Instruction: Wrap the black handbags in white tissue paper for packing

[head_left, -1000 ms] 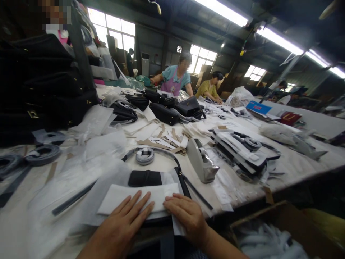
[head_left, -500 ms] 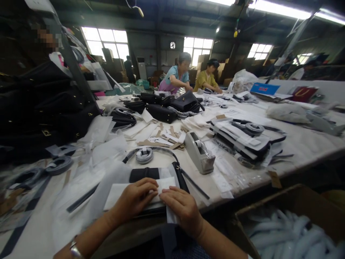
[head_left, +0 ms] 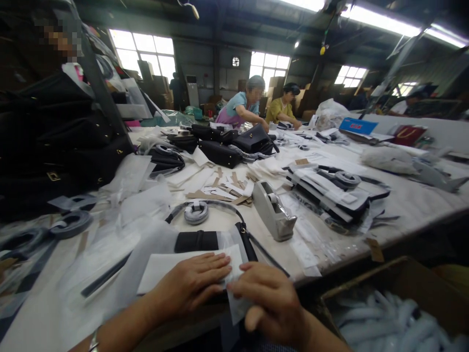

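My left hand (head_left: pixel 192 283) lies flat, fingers stretched out, on a white sheet of wrapping paper (head_left: pixel 161 266) that covers a black bag (head_left: pixel 196 241) at the table's near edge. My right hand (head_left: pixel 273 303) is curled beside it, fingertips pinching the paper's right edge where it folds down over the bag's side. The bag's black strap (head_left: pixel 252 244) loops out past the paper toward a wrapped coil (head_left: pixel 196 212).
A grey tape dispenser (head_left: pixel 273 211) stands right of the bag. Wrapped straps (head_left: pixel 330 193), paper scraps and black bags (head_left: pixel 220 152) cover the long table (head_left: pixel 410 200). Dark bags (head_left: pixel 66 146) are stacked at left. A cardboard box (head_left: pixel 388 313) with white foam sits lower right. Two people (head_left: pixel 244 107) work at the far end.
My left hand went from curled to flat on the paper and slid right. My right hand moved nearer and lower, curling round the paper's right edge.
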{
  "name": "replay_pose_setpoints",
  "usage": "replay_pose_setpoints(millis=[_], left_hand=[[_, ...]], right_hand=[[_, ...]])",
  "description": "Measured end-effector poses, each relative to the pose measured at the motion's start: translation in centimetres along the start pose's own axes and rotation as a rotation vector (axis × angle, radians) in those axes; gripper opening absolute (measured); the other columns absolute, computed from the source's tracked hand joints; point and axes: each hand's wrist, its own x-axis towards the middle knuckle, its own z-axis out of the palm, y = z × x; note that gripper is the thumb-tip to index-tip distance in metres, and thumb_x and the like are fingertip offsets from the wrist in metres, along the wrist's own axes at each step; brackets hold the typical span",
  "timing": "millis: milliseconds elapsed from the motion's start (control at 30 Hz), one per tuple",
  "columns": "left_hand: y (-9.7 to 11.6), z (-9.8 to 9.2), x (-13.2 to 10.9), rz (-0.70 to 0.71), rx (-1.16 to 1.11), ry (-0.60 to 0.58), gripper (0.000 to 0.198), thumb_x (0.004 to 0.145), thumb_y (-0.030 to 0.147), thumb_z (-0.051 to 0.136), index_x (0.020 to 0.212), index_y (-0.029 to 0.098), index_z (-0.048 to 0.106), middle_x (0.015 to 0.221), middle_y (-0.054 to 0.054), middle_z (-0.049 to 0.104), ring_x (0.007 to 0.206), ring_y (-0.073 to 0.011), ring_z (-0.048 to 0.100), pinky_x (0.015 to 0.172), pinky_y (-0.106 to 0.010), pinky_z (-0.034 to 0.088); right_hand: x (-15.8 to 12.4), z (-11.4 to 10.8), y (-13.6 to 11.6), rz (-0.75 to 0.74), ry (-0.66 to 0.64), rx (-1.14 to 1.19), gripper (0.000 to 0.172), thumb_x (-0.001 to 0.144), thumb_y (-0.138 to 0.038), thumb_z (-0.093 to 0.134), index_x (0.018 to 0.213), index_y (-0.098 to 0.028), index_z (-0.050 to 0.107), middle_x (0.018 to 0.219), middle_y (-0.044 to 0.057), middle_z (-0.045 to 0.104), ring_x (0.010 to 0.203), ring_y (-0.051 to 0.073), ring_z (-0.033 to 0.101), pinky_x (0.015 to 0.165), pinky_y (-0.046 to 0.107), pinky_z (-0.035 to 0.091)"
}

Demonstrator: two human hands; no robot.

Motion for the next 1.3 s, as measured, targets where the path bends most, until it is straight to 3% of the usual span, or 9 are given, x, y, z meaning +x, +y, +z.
replay_pose_setpoints(millis=[100, 300, 667, 767, 833, 967, 1067, 1233, 1300], left_hand=[[0.6, -0.6, 0.1, -0.006, -0.051, -0.005, 0.064, 0.091, 0.039, 0.062, 0.148, 0.022, 0.04, 0.149, -0.009, 0.049, 0.137, -0.0239, 0.045, 0.115, -0.041, 0.037], [0.7, -0.5, 0.1, -0.034, -0.034, -0.017, 0.063, 0.086, 0.029, 0.064, 0.145, 0.022, 0.043, 0.149, -0.007, 0.049, 0.136, -0.0216, 0.048, 0.115, -0.039, 0.037], [0.1, -0.3, 0.3, -0.016, -0.01, 0.005, 0.065, 0.086, 0.032, 0.064, 0.146, 0.02, 0.042, 0.146, -0.009, 0.052, 0.131, -0.0224, 0.053, 0.111, -0.037, 0.042], [-0.1, -0.1, 0.2, -0.019, -0.012, -0.002, 0.063, 0.087, 0.03, 0.063, 0.146, 0.021, 0.042, 0.146, -0.008, 0.052, 0.132, -0.0211, 0.052, 0.112, -0.036, 0.041], [-0.2, 0.3, 0.1, -0.016, -0.029, 0.021, 0.063, 0.088, 0.029, 0.062, 0.147, 0.023, 0.041, 0.147, -0.007, 0.051, 0.133, -0.0207, 0.051, 0.113, -0.036, 0.04], [-0.6, 0.9, -0.1, 0.006, -0.016, 0.051, 0.062, 0.089, 0.029, 0.062, 0.147, 0.022, 0.042, 0.147, -0.007, 0.051, 0.134, -0.0214, 0.05, 0.113, -0.037, 0.04], [-0.7, 1.0, -0.2, 0.012, 0.035, 0.029, 0.059, 0.091, 0.031, 0.06, 0.147, 0.022, 0.042, 0.148, -0.006, 0.051, 0.134, -0.0208, 0.05, 0.113, -0.037, 0.041], [-0.7, 1.0, -0.3, 0.0, 0.08, 0.008, 0.057, 0.093, 0.03, 0.058, 0.146, 0.022, 0.042, 0.148, -0.007, 0.05, 0.135, -0.021, 0.049, 0.113, -0.039, 0.041], [-0.6, 1.0, -0.3, 0.008, 0.099, 0.008, 0.056, 0.092, 0.03, 0.058, 0.146, 0.021, 0.043, 0.148, -0.008, 0.051, 0.135, -0.0214, 0.049, 0.113, -0.04, 0.041]], right_hand=[[3.8, -0.8, 2.9, 0.252, 0.024, -0.061, 0.031, 0.103, -0.033, 0.044, 0.119, -0.02, 0.067, 0.108, 0.008, 0.074, 0.101, 0.018, 0.069, 0.093, 0.031, 0.053], [8.3, 2.5, 9.9, 0.252, -0.709, -0.429, 0.035, 0.098, -0.02, 0.051, 0.131, -0.014, 0.06, 0.119, 0.015, 0.071, 0.112, 0.024, 0.066, 0.103, 0.04, 0.044], [9.8, 1.3, 12.0, 0.166, -0.942, -0.529, 0.019, 0.092, -0.033, 0.064, 0.089, -0.02, 0.077, 0.101, 0.009, 0.077, 0.13, 0.031, 0.051, 0.113, 0.058, 0.023], [9.8, 0.5, 10.9, 0.121, -0.868, -0.578, 0.017, 0.091, -0.031, 0.065, 0.09, -0.019, 0.077, 0.123, 0.011, 0.069, 0.129, 0.033, 0.051, 0.111, 0.058, 0.028], [8.3, -0.4, 9.1, 0.181, -0.676, -0.538, 0.017, 0.093, -0.027, 0.062, 0.1, -0.018, 0.074, 0.127, 0.013, 0.066, 0.123, 0.029, 0.056, 0.106, 0.05, 0.037], [1.2, -1.7, 3.4, 0.545, -0.125, -0.338, 0.028, 0.101, -0.03, 0.045, 0.092, -0.019, 0.069, 0.089, 0.006, 0.071, 0.084, 0.018, 0.066, 0.079, 0.03, 0.05], [-5.4, -0.5, -0.7, 0.871, -0.032, -0.175, 0.035, 0.1, -0.037, 0.048, 0.076, -0.02, 0.066, 0.065, 0.001, 0.066, 0.06, 0.015, 0.063, 0.062, 0.026, 0.048], [-11.6, 5.2, -3.0, 1.004, 0.066, 0.038, 0.019, 0.088, -0.034, 0.064, 0.099, -0.02, 0.072, 0.101, 0.009, 0.075, 0.096, 0.026, 0.07, 0.088, 0.034, 0.053], [-12.0, 7.4, -2.4, 1.029, 0.141, 0.184, 0.041, 0.08, -0.035, 0.073, 0.118, -0.02, 0.068, 0.119, 0.011, 0.071, 0.112, 0.029, 0.064, 0.099, 0.04, 0.048]])
